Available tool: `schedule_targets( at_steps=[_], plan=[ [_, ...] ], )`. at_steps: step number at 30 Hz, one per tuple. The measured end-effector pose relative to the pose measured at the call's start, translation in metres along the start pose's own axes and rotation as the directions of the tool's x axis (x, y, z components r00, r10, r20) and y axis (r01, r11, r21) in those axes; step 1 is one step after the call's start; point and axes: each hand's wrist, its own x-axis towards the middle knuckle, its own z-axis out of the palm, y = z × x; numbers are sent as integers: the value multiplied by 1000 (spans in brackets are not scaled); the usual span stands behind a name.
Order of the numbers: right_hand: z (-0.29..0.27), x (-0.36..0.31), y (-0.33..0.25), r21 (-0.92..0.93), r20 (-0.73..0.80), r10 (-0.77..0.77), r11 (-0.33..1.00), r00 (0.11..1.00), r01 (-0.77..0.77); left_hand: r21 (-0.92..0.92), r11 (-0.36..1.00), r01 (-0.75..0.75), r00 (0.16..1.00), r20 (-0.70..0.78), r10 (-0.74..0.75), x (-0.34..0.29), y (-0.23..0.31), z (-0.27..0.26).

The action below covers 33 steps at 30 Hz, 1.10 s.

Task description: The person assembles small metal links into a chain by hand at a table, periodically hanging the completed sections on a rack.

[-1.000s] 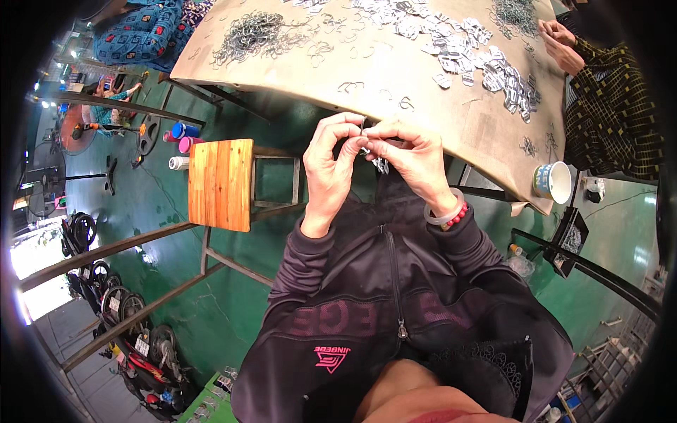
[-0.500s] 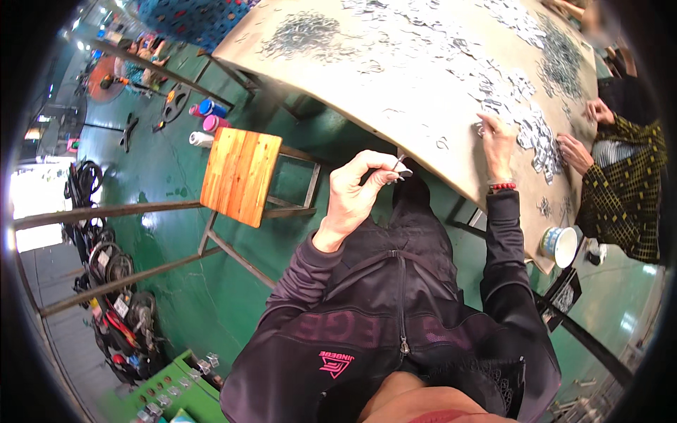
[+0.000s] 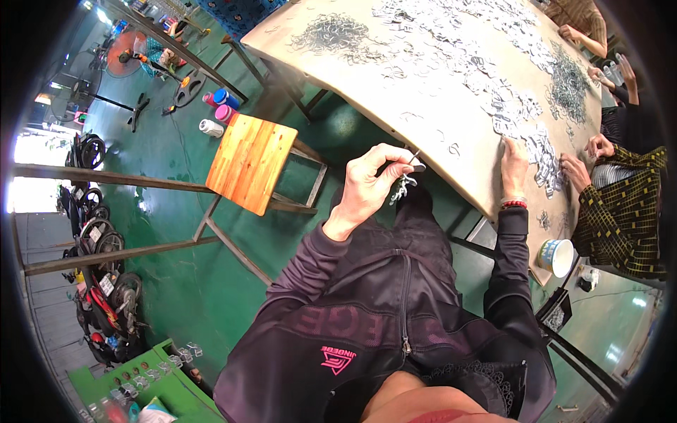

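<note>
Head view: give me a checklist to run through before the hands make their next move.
1. Small metal pieces held in the left hand: ok, pinched, with some hanging below.
2. Right hand beside the silvery pile on the table: ok.
3. Right hand holding a piece: cannot tell, its fingertips are too unclear.
4. Right hand apart from the co-worker's nearest hand: ok, a gap shows.
5. White tub apart from the right hand: ok.
</note>
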Motion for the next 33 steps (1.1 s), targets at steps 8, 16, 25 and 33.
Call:
schedule_targets(
  at_steps=[8,16,25,33],
  plan=[
    [-63,-16,-185,858,512,86,-21,854,-513,29,999,42,999,-1,-42,-6,-4,-2],
    [-79,-29,-234,929,369,-14,44,930,-368,276,960,-51,995,91,27,-2,-4,-10],
    [-55,-21,-224,880,468,4,-92,884,-466,270,962,36,999,22,-43,-3,-38,-12],
    [-49,-24,-225,854,507,-88,-80,857,-514,412,851,327,943,-206,-263,108,-126,-54]
  ],
)
